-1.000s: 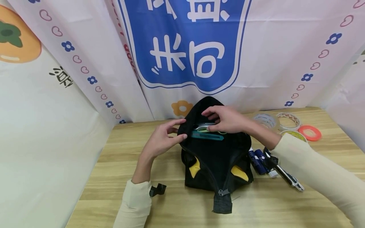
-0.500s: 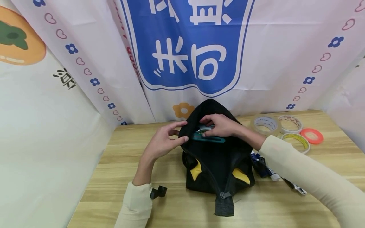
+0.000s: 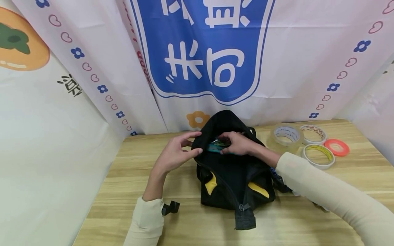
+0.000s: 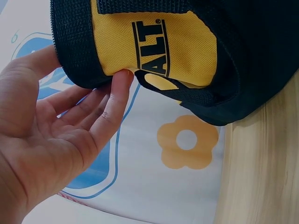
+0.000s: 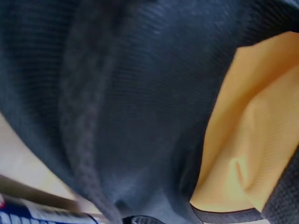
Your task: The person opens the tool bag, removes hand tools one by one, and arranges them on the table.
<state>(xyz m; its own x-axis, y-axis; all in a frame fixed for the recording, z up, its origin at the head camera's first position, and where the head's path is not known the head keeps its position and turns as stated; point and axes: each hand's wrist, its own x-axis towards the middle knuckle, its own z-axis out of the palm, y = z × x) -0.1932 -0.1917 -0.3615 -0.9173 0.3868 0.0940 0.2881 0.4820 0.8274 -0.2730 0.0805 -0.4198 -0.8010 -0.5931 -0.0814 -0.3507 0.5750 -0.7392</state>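
Note:
A black tool bag (image 3: 231,171) with yellow panels stands unzipped on the table; "ALT" lettering shows on its yellow side (image 4: 154,46) in the left wrist view. My left hand (image 3: 175,153) holds the bag's left rim between thumb and fingers. Inside the mouth, my right hand (image 3: 240,143) reaches down with bent fingers over a teal utility knife (image 3: 214,148) and something with green and silver parts (image 3: 219,140). Whether those fingers grip anything is hidden. Only the bag's black cloth (image 5: 149,107) and yellow cloth (image 5: 252,126) fill most of the right wrist view.
Several tape rolls lie at the back right: a clear one (image 3: 284,136), a yellow-lined one (image 3: 318,155) and a red one (image 3: 337,147) among them. Dark blue tubes (image 3: 277,176) lie right of the bag, partly under my right sleeve (image 3: 320,184). A printed cloth (image 3: 277,68) hangs behind.
My right hand has moved lower into the bag, onto the teal utility knife. The bag's top has sunk slightly. My left hand stays at the rim.

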